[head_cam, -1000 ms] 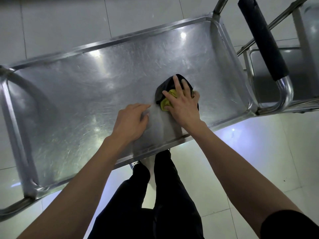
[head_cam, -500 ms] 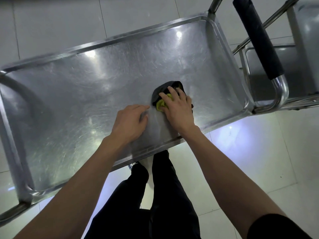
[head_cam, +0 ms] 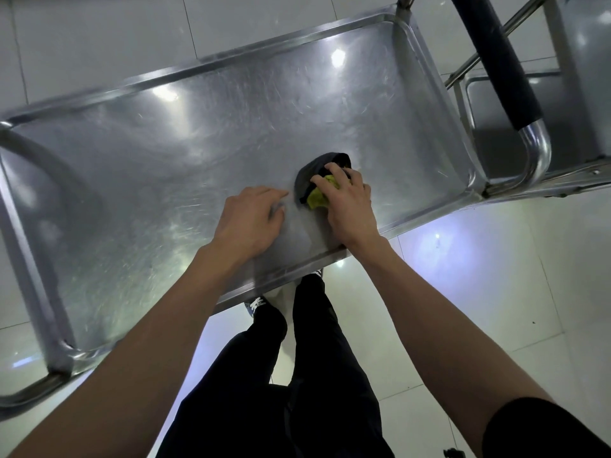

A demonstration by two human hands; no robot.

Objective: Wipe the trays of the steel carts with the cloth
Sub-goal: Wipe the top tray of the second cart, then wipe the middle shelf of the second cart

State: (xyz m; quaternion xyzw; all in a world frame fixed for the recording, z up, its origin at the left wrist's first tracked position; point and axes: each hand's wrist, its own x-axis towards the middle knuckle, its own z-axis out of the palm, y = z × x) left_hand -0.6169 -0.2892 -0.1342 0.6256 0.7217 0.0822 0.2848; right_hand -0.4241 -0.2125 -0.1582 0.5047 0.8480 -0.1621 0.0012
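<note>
Closest in, the person's black trousers (head_cam: 281, 375) hang straight down to a dark sneaker with white stripes (head_cam: 256, 304), planted on the glossy white tiled floor (head_cam: 496, 276) just under the near edge of the cart. Both bare forearms reach forward over that edge, the right one ending in a black short sleeve (head_cam: 542, 428) at the lower corner.

Above the feet sits the wide, scratched stainless-steel tray (head_cam: 139, 200) of the cart, its raised rim running all round and ceiling lights glaring off its surface. The left hand (head_cam: 248, 219) rests palm-down on the tray floor near the front rim, fingers loosely bent and holding nothing. Just beside it, the right hand (head_cam: 347, 206) presses down on a bunched cloth, dark grey with a yellow-green side (head_cam: 317, 186), its fingers spread and curled over the top of the wad and gripping it against the steel. The cloth lies on the tray floor, right of centre and nearer the front rim than the back.

Further right, a curved chrome push handle with a black foam grip (head_cam: 496, 61) rises past the tray's end. Beyond it stands a second steel cart (head_cam: 515, 143), its tray partly in view and close against the first.
</note>
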